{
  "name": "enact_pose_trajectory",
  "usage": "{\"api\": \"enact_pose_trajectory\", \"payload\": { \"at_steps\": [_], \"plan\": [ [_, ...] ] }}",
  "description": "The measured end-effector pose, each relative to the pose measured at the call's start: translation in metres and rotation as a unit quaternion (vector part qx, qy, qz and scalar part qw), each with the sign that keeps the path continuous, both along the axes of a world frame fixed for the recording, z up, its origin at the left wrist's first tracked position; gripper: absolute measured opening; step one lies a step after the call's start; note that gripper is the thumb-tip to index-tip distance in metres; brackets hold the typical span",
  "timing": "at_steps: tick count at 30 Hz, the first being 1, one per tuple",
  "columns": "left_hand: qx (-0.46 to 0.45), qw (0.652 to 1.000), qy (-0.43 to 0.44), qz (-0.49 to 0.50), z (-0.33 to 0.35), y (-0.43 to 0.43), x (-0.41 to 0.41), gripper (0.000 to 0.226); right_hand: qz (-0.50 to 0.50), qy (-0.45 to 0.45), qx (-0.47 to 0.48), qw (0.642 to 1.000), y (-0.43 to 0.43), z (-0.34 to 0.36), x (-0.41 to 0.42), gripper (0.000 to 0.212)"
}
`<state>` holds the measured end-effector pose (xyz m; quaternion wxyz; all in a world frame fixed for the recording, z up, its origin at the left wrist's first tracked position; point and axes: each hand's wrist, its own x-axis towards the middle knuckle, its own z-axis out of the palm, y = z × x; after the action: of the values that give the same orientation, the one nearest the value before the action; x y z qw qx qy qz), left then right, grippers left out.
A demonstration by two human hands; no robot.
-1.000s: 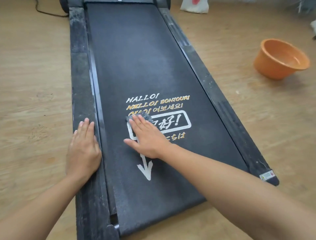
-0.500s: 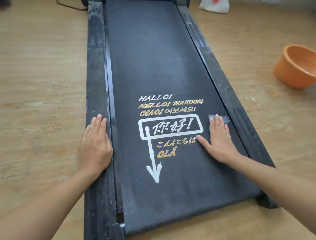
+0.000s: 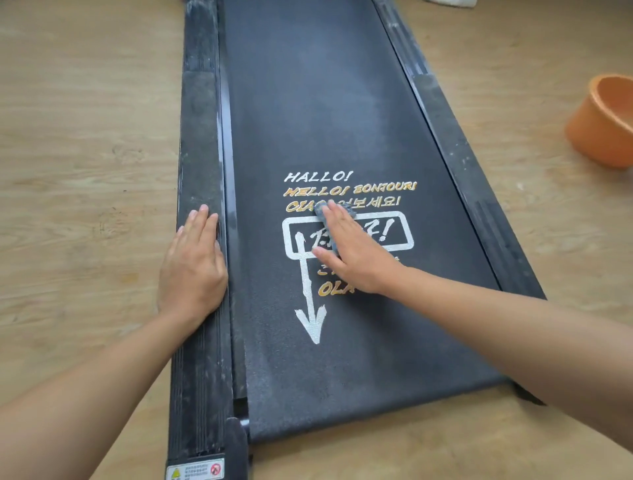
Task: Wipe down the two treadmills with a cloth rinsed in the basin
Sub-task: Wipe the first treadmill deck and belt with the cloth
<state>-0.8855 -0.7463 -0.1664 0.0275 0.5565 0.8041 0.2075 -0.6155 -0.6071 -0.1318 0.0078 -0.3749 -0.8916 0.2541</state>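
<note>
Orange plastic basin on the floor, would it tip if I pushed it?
Likely slides, not tips: the orange plastic basin looks wide and squat on the smooth wooden floor. Probably light plastic; whether water is inside, I cannot tell.

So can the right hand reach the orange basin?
Probably, with a lean: the right hand presses the cloth mid-belt, and only the side rail and bare floor lie between it and the basin.

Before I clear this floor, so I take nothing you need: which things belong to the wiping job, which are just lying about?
In use: treadmill, cloth under the right hand, orange basin, left hand on the side rail.
Lying about: white object at top edge, mostly cropped.
</note>
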Motion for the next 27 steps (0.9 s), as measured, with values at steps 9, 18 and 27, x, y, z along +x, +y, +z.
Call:
{"api": "enact_pose_trajectory", "payload": {
  "at_steps": [9, 18, 27],
  "plan": [
    [-0.008, 1.0, 0.004, 0.014, 0.007, -0.003, 0.004, 0.052, -0.12, 0.067, -0.016, 0.99, 0.023, 0.008, 0.049, 0.07],
    [-0.008, 1.0, 0.012, 0.007, 0.006, -0.001, 0.002, 0.052, -0.314, 0.222, -0.107, 0.917, 0.057, 0.049, 0.062, 0.028],
    [-0.013, 1.0, 0.007, -0.004, 0.003, 0.001, 0.003, 0.051, -0.307, 0.017, 0.044, 0.95, 0.067, 0.042, 0.169, 0.029]
  ]
}}
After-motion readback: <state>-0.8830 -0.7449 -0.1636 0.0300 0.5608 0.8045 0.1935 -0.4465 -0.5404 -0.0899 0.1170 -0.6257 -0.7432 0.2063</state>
